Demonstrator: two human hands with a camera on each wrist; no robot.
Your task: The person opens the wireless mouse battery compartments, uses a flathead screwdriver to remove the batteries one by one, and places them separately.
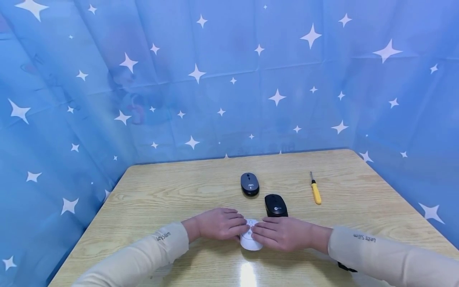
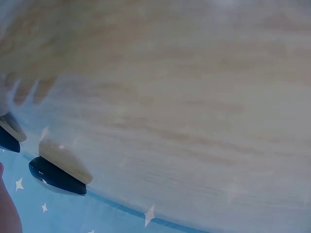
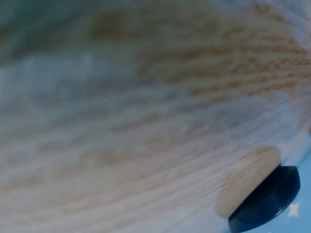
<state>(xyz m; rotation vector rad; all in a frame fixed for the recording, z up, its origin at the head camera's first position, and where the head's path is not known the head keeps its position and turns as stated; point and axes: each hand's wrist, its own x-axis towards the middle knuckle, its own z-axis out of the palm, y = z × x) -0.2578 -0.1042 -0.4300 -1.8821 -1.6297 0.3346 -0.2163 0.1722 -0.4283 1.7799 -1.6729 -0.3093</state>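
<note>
Near the front middle of the table, a white mouse (image 1: pixel 252 244) sits between the two hands. My left hand (image 1: pixel 219 224) holds it from the left, fingertips over its top and the thumb low at its side. From the right, my right hand (image 1: pixel 283 234) holds it too, its fingertips on the top surface and its thumb hidden. Just beyond the right hand lies a black mouse (image 1: pixel 276 205), its near end close to the fingers. In the left wrist view only a sliver of the left hand (image 2: pixel 7 208) shows, at the lower left edge.
A dark grey mouse (image 1: pixel 250 183) lies farther back on the wooden table (image 1: pixel 179 183). Toward the right is a screwdriver (image 1: pixel 316 193) with a yellow handle. A blue curtain (image 1: pixel 229 99) with white stars hangs behind the table and along both sides.
</note>
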